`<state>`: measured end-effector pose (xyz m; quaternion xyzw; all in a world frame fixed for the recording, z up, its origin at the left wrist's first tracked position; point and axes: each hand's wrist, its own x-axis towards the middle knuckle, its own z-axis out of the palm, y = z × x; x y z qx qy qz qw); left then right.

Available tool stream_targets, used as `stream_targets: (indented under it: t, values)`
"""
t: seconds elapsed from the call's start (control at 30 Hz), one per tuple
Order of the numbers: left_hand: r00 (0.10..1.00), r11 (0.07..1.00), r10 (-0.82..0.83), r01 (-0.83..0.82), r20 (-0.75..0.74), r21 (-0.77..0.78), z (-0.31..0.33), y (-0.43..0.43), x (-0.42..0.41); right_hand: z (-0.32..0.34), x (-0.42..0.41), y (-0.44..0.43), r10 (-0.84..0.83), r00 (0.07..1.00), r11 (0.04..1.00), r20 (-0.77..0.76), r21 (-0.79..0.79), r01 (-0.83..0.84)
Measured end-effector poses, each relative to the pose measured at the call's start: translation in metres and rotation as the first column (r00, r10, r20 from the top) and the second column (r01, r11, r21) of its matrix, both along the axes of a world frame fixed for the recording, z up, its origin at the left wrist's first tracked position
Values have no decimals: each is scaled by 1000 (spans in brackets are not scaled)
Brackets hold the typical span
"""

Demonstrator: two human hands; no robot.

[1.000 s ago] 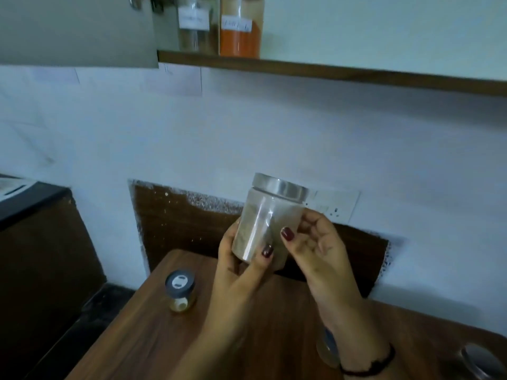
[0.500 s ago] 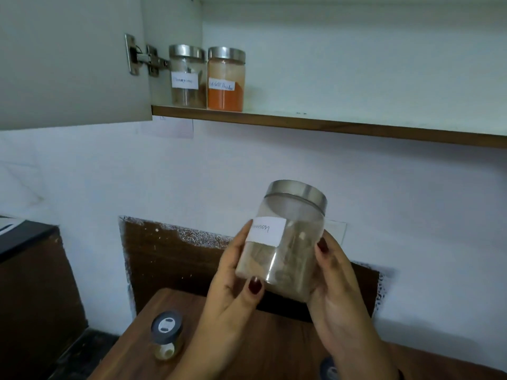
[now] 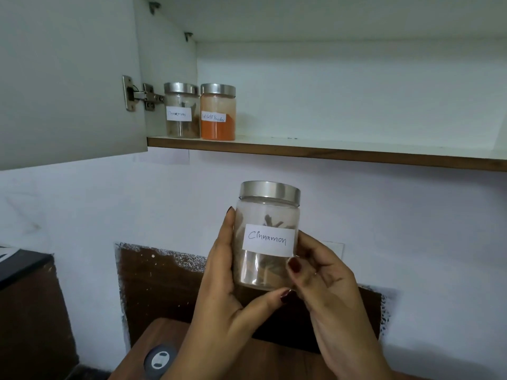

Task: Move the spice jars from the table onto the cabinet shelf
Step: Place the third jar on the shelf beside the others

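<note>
I see both hands wrapped around a clear glass jar with a silver metal lid and a white label reading "Cinnamon" (image 3: 269,239). It is upright, in the air above the brown wooden tabletop (image 3: 137,357). My left hand (image 3: 225,303) grips its side, thumb under the base; my right hand (image 3: 329,292) curls round the other side, thumb on the glass. At 12 o'clock runs the white cabinet shelf with a brown front edge (image 3: 329,153). At 11 o'clock on it stand a clear labelled jar of brown pieces (image 3: 181,111) and, touching it, a jar of orange powder (image 3: 218,112). At 7 o'clock a small dark-lidded jar (image 3: 160,360) sits on the tabletop.
</note>
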<state>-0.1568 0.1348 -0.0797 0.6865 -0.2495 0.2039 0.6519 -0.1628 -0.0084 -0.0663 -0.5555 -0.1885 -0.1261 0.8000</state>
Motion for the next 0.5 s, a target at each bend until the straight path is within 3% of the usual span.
stream_targets:
  t: [0.37, 0.5]
  values:
    - [989, 998, -65, 60, 133, 36, 3, 0, 11, 2, 7, -8, -73, 997, 997, -39, -1, 73]
    - [976, 993, -6, -19, 217, 114, 5, 1, 25, 7, 6, -11, -119, 993, 993, -22, -15, 119]
